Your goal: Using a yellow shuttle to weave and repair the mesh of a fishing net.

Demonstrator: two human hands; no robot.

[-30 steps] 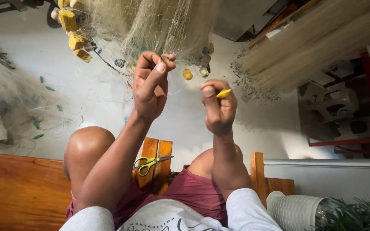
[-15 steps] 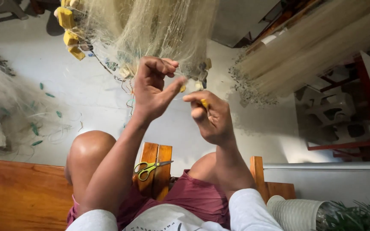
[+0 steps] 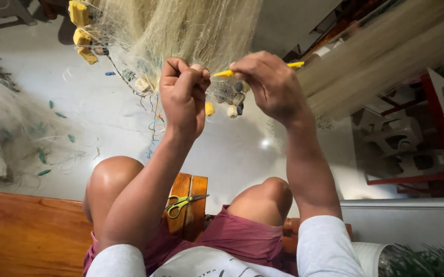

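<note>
Holding the net (image 3: pixel 181 31) taut in my fisted left hand (image 3: pixel 183 97), I clamp my right hand (image 3: pixel 268 84) on the yellow needle (image 3: pixel 224 74); keep tension even. Scissors (image 3: pixel 183 202) lie on the bench (image 3: pixel 22 231) between my knees.

Both hands were up at twelve o'clock, working the pale fishing net (image 3: pixel 191 25). The left hand (image 3: pixel 183 97) was fisted on the mesh, and the right hand (image 3: pixel 268 84) pinched a yellow netting needle (image 3: pixel 225 73), tip touching the left thumb. Yellow floats (image 3: pixel 81 28) hung at eleven. Scissors (image 3: pixel 183 202) lay on the wooden stool (image 3: pixel 193 215) at six, between the knees.
</note>
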